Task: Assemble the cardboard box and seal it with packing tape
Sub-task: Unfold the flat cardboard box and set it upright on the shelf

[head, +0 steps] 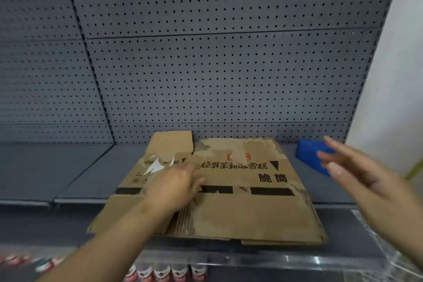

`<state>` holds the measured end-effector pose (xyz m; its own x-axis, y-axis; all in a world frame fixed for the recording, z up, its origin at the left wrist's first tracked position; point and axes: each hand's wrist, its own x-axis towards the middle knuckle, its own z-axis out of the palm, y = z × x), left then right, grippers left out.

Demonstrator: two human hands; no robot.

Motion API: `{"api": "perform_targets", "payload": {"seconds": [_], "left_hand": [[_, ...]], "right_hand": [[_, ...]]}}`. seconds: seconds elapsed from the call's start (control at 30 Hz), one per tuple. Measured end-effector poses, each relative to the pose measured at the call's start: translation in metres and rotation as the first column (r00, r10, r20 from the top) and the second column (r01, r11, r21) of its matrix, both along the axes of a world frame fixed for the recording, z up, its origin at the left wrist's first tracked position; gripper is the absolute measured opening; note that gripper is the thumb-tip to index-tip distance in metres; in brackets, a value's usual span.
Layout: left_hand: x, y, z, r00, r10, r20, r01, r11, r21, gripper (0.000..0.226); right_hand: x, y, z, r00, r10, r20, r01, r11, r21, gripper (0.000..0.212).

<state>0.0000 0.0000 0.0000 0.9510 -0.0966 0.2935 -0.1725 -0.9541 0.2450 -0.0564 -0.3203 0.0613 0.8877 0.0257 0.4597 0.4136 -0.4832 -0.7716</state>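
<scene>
Flattened box (240,190) printed "脆筒" lies on a shelf (68,167). Left hand (176,185) rests on it, fingers loose; right hand (357,167) hovers spread beside it, before a blue dispenser (306,153).

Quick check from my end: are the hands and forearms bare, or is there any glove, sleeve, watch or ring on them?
Both the left hand and right hand are bare: no gloves, rings or watch visible. Forearms are uncovered as far as the frame shows; no sleeve edge appears.

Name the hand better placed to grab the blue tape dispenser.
Right. The right hand hovers open just in front of the blue plastic tape dispenser, while the left hand rests on the flattened brown cardboard box.
</scene>
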Motion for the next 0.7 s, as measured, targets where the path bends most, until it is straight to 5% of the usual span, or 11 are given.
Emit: {"api": "perform_targets", "payload": {"seconds": [0.07, 0.13, 0.37, 0.53, 0.7], "left_hand": [[-0.011, 0.015, -0.018, 0.996, 0.026, -0.089, -0.004, 0.971, 0.238, 0.050], [-0.019, 0.033, -0.039, 0.976, 0.085, -0.198, -0.019, 0.949, 0.314, 0.061], [-0.010, 0.042, -0.054, 0.934, 0.165, -0.318, -0.059, 0.947, 0.317, 0.067], [0.001, 0.035, -0.049, 0.929, 0.184, -0.321, -0.084, 0.950, 0.302, 0.060], [0.003, 0.031, -0.028, 0.956, 0.109, -0.274, -0.039, 0.968, 0.248, 0.106]], "right_hand": [[0.007, 0.024, -0.030, 0.984, -0.054, -0.172, 0.040, 0.995, -0.086, 0.050], [0.018, 0.029, -0.066, 0.954, -0.084, -0.287, 0.001, 0.961, -0.277, 0.053], [0.048, 0.037, -0.107, 0.852, -0.295, -0.432, -0.031, 0.795, -0.605, 0.061], [0.054, 0.040, -0.104, 0.822, -0.276, -0.499, -0.052, 0.835, -0.548, 0.059], [0.056, 0.032, -0.070, 0.814, -0.162, -0.558, -0.018, 0.953, -0.303, 0.056]]}}
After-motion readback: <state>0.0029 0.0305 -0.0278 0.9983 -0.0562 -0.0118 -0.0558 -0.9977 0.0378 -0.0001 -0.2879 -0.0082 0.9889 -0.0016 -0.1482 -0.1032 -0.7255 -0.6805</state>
